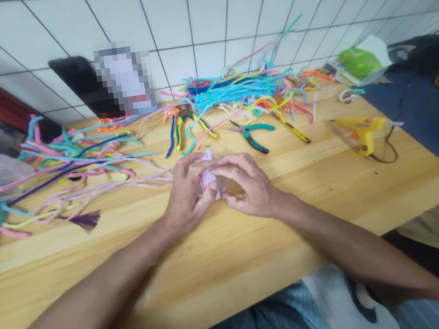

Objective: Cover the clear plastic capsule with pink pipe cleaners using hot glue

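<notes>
Between my two hands, over the middle of the wooden table [257, 267], is a small clear plastic packet [208, 175] with a white and pink part. What lies inside it cannot be made out. My left hand [190, 187] grips its left side, thumb in front and fingers behind. Curled round the right side, my right hand [248, 182] pinches the clear plastic with thumb and fingertips. Just beyond my hands lie green-handled needle-nose pliers [254, 135] and yellow-and-green pliers [190, 125]. Pale pink pipe cleaners [141, 183] reach close to my left hand.
Loose coloured pipe cleaners [76, 156] spread over the left side, with a purple tassel [86, 220]. A bundle of blue pipe cleaners [230, 92] lies by the tiled wall. On the right are a yellow glue gun [362, 132] and a yellow cutter [294, 128]. A black phone [82, 85] leans at the back.
</notes>
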The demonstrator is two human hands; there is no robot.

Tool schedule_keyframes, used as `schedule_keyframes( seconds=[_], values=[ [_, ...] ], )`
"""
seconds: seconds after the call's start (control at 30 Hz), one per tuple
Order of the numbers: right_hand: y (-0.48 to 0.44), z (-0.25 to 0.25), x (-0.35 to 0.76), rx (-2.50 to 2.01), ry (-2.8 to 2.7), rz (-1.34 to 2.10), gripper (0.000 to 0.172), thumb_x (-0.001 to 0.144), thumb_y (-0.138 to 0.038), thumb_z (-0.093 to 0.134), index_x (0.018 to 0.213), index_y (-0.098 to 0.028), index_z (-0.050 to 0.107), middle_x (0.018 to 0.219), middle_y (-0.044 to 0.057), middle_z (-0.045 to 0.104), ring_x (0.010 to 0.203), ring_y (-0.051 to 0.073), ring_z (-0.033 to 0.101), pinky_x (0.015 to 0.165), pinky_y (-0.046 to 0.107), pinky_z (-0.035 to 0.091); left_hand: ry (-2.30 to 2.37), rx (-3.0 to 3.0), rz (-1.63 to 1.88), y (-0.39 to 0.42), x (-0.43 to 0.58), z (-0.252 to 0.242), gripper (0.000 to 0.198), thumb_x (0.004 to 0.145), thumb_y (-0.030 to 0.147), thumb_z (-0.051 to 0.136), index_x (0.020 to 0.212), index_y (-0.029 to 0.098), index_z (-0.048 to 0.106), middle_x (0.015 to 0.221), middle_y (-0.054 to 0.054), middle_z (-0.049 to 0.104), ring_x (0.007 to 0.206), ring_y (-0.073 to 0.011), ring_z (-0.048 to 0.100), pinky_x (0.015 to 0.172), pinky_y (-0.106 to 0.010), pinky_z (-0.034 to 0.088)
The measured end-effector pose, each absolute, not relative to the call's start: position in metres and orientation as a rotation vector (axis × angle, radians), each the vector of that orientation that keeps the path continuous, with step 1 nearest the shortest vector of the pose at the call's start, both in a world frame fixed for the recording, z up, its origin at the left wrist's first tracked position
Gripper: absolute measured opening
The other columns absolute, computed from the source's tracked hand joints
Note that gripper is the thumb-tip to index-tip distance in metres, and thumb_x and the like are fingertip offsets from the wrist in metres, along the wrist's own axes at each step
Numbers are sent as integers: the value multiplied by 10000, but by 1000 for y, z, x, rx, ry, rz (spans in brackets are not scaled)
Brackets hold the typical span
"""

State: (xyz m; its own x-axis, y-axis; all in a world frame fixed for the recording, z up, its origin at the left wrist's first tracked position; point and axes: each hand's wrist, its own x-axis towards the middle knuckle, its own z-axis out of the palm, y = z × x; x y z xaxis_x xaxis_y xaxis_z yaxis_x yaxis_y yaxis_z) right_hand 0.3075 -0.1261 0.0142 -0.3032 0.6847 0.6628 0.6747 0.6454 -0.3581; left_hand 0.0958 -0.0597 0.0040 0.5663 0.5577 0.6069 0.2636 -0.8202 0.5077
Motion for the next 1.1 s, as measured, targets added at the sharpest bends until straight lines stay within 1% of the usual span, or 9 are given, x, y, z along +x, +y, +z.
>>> schedule_keyframes(
  seconds=[0.1,0.3,0.47,0.57,0.7,0.8,0.93,1.1],
  values=[
    [-125,15,308,-1045,-2041,13,541,934,-161,715,1446,-263,574,1358,147,662,1277,313,663,1042,526,603,657,2439,1140,-60,96,4,356,1090,326,535,1444,304,501,1455,-117,539,1430,-297,510,1205,-562,482],
    [-126,16,308,-1073,-2045,31,560,939,-181,726,1463,-286,562,1368,136,662,1285,315,662,1050,533,602,657,2432,1160,-61,97,3,354,1087,328,548,1438,301,512,1454,-121,531,1418,-292,518,1190,-545,495],
    [-127,17,308,-1049,-2041,18,548,948,-178,721,1471,-245,570,1342,150,656,1278,308,657,1068,511,593,648,2412,1174,-61,98,3,363,1086,330,553,1445,296,518,1447,-124,529,1412,-297,527,1192,-542,490],
    [-127,17,309,-1052,-2051,11,574,935,-169,728,1481,-234,559,1349,159,649,1286,317,650,1068,518,594,636,2415,1173,-61,98,3,365,1094,361,550,1451,294,515,1433,-126,534,1404,-302,531,1188,-549,489],
    [-127,18,309,-1062,-2069,9,611,933,-170,726,1504,-263,530,1353,153,649,1274,328,656,1048,541,603,633,2417,1170,-61,98,4,367,1098,373,550,1455,295,508,1428,-123,540,1402,-301,530,1188,-542,486],
    [-128,20,309,-1072,-2075,4,617,925,-167,724,1498,-282,528,1345,145,649,1257,331,664,1031,549,610,642,2418,1161,-61,98,4,367,1094,359,553,1453,297,508,1437,-124,537,1407,-299,530,1194,-535,481],
    [-129,22,309,-1064,-2086,-3,626,912,-169,737,1491,-263,522,1343,155,648,1251,335,664,1028,550,615,647,2431,1145,-62,98,4,398,1073,321,572,1465,306,505,1461,-122,536,1423,-306,523,1205,-544,473],
    [-129,21,310,-1048,-2084,-27,615,908,-161,745,1475,-255,527,1333,159,647,1246,331,664,1019,540,619,621,2409,1154,-63,97,5,410,1049,296,619,1450,305,531,1454,-118,537,1412,-300,531,1190,-528,481]
  ],
)
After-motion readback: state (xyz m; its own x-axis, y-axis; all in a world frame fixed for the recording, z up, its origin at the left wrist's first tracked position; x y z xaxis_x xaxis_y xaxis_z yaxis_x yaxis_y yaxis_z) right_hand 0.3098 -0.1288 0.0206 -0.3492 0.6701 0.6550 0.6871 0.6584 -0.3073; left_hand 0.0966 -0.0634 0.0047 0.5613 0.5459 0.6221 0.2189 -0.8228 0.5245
